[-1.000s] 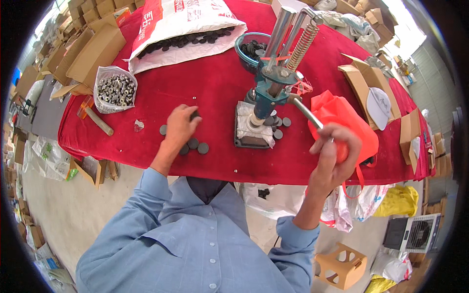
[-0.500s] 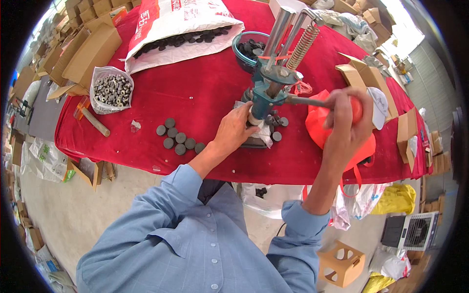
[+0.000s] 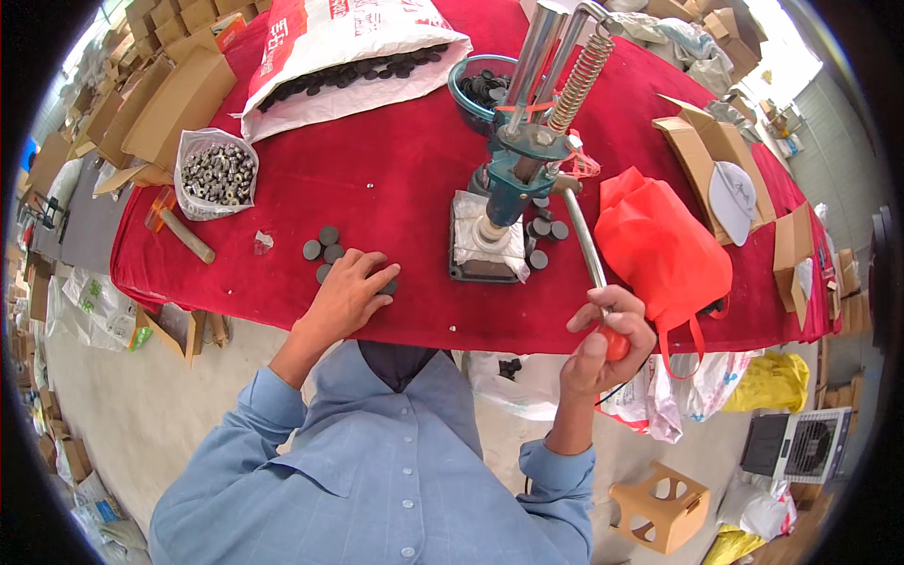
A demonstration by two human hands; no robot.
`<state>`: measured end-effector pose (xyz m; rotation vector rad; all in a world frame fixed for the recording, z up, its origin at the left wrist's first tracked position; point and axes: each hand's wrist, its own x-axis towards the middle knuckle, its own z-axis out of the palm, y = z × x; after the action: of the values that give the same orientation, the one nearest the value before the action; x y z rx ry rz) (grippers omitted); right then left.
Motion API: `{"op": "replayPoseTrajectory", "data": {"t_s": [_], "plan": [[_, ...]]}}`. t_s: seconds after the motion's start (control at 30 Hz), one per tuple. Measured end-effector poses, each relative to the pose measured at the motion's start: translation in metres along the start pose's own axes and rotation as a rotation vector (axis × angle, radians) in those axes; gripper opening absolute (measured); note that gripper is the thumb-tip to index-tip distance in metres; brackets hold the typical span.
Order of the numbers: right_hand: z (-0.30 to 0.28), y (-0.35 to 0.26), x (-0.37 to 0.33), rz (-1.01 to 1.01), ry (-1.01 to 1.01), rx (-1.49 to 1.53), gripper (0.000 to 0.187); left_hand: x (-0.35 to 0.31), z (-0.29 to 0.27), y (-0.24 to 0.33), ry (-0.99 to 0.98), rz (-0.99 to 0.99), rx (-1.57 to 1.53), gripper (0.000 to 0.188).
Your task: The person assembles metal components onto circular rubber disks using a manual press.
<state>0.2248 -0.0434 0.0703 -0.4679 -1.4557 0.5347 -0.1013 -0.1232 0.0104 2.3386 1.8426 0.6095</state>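
Observation:
A green hand press (image 3: 520,179) with a steel column and coil spring stands on the red-covered table. My right hand (image 3: 610,341) is wrapped round the red knob of its lever (image 3: 586,235), which slants down toward the front edge. My left hand (image 3: 348,294) lies with fingers apart over a group of round black discs (image 3: 328,235), hiding some of them; one disc shows beside its fingertips. Under the press ram, the plastic-wrapped base (image 3: 468,247) is in plain sight. More black discs (image 3: 538,259) lie just right of the base.
A white sack (image 3: 358,99) of black pieces lies at the back, beside a bowl (image 3: 457,87) of them. At left are a bag of metal parts (image 3: 218,177) and a hammer (image 3: 185,235). A red bag (image 3: 650,245) and a cap (image 3: 731,202) lie at right.
My left hand has left the press base and moved left to the black discs. My right hand has swung the lever down and toward me.

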Motion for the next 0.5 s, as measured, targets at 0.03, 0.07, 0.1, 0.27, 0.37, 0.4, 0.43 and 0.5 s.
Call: {"op": "replayPoseTrajectory", "data": {"t_s": [0.03,0.07,0.1,0.27,0.37,0.4,0.43,0.5], "plan": [[0.0,-0.003,0.009,-0.001,0.002,0.001,0.036,0.0,-0.001,0.0,-0.005,0.016,-0.016,0.052],[0.0,-0.006,0.019,-0.023,-0.006,0.01,0.031,0.001,0.002,-0.002,-0.003,0.018,-0.016,0.052],[0.001,-0.009,0.031,-0.024,-0.007,0.013,0.031,0.002,0.008,-0.006,0.023,0.024,-0.075,0.052],[0.019,-0.031,0.1,0.166,-0.038,-0.026,0.019,0.037,0.023,0.006,0.177,-0.021,-0.255,0.047],[0.026,-0.032,0.138,0.238,-0.045,-0.098,0.014,0.083,0.032,0.033,0.268,-0.134,-0.421,0.052],[0.03,-0.03,0.145,0.237,-0.05,-0.093,0.014,0.096,0.035,0.04,0.265,-0.188,-0.463,0.055],[0.031,-0.031,0.152,0.256,-0.056,-0.099,0.013,0.108,0.038,0.047,0.259,-0.234,-0.51,0.059],[0.033,-0.029,0.157,0.276,-0.062,-0.106,0.013,0.126,0.051,0.052,0.311,-0.156,-0.475,0.062]]}}
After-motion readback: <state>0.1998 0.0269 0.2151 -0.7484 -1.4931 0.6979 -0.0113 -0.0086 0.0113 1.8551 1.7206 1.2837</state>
